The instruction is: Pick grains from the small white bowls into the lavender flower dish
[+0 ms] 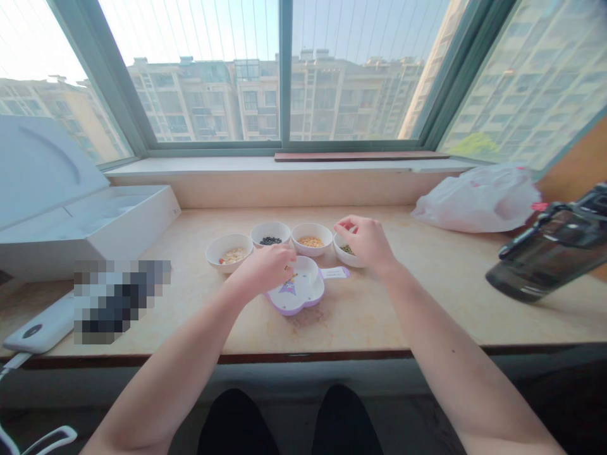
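My left hand (270, 268) hovers over a shallow white dish with a purple rim (306, 302), its fingers curled together. The dish has a cartoon print and a short handle pointing right. Whether anything is between those fingertips cannot be made out. Over the rightmost white bowl, which holds small greenish beans (348, 250), my right hand (367, 239) has its fingertips pinched; what they hold is too small to see. Left of that bowl stand a bowl of yellow kernels (311, 241), one of black beans (270, 241) and one of pale flat pieces (233, 256).
An open white box (128, 218) stands at the left, near a white power bank (45, 325) with a cable and a blurred dark object (123, 303). At the right are a white plastic bag (474, 199) and a dark tinted bottle (545, 253). Windows rise behind the counter.
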`<state>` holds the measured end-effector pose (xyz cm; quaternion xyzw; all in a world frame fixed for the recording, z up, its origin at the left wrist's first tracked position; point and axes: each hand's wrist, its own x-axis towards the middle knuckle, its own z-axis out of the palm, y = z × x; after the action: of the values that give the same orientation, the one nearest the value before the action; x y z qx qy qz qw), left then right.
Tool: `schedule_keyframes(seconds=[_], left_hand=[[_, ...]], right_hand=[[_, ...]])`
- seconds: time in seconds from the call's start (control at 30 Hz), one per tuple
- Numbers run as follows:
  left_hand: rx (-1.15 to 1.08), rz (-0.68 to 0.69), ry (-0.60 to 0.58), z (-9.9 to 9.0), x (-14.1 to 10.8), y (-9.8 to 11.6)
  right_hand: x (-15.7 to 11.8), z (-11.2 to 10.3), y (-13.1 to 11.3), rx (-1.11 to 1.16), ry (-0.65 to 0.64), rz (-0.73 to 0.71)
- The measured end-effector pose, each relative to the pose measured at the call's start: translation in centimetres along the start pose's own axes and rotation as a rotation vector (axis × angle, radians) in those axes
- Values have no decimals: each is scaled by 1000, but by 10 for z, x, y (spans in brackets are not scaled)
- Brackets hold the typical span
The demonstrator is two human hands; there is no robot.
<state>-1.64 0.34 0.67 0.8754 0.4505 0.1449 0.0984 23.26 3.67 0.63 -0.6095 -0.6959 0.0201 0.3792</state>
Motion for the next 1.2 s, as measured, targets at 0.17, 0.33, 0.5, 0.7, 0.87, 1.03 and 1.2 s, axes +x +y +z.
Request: schedule_keyframes(seconds=[0.17, 0.33, 0.5, 0.7, 0.87, 1.03, 1.2], left_hand=[[140, -18, -100, 8, -8, 14], [183, -32, -104, 20, -6, 9], [226, -3, -126, 21, -1, 8], [269, 3, -132, 19, 3, 14], [251, 7, -112, 19, 4, 13], [248, 50, -83, 19, 4, 10], [202, 74, -41, 12, 4, 9]], right_hand=[[4, -3, 16, -271, -146, 165], [4, -3, 20, -350, -177, 245], [5, 0, 21, -344, -194, 245], [4, 3, 21, -362, -224, 227], [4, 3, 20, -353, -226, 229], [4, 1, 17, -335, -171, 247], [2, -1, 12, -312, -129, 251]])
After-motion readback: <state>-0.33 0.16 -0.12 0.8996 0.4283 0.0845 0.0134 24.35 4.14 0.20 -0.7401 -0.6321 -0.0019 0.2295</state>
